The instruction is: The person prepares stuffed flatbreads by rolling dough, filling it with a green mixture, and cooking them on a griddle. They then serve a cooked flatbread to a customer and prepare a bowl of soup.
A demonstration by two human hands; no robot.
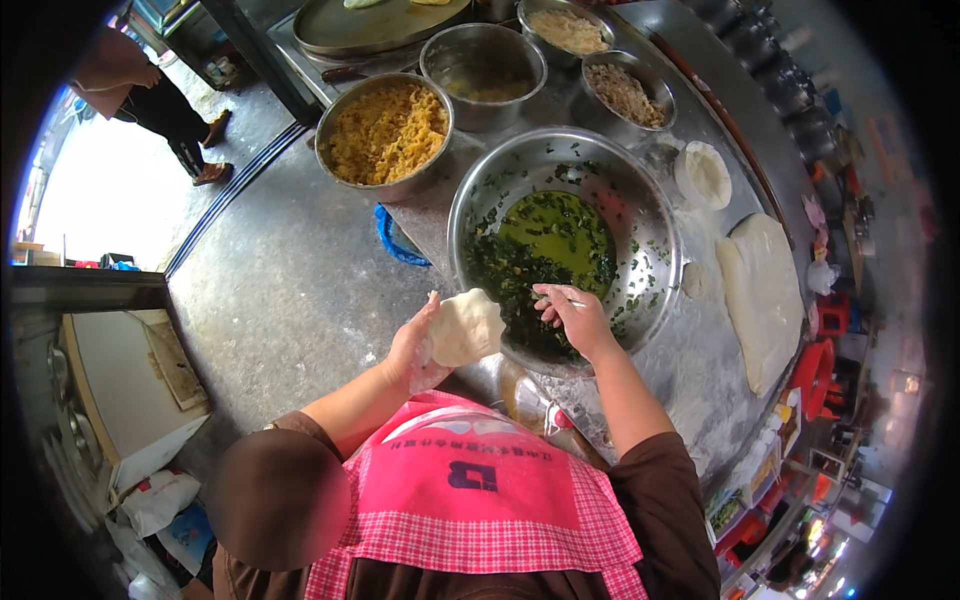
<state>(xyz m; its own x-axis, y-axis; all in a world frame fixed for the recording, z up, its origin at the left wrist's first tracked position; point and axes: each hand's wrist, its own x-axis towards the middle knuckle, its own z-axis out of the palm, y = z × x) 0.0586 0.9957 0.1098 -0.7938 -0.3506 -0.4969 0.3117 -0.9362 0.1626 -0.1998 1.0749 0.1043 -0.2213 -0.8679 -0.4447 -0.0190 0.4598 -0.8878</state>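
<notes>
My left hand [420,349] holds a flat round of dough [466,328] beside the near left rim of a large steel bowl [652,225]. Chopped green leaves in green oily liquid [559,236] fill the bottom of that bowl. Over its near side, my right hand [574,311] grips the handle of a metal utensil, probably a spoon; its far end is hidden among the greens. A large slab of dough [761,300] lies on the floured steel worktop [690,390] at the right, with a small dough piece [694,280] between it and the bowl.
Beyond the big bowl stand a bowl of yellow filling [386,135], a nearly emptied steel pot [484,82], and two bowls of pale filling [566,30] [626,94]. A white flour container [703,176] and a long wooden rod [720,112] are at the right. A person [161,97] stands at the upper left.
</notes>
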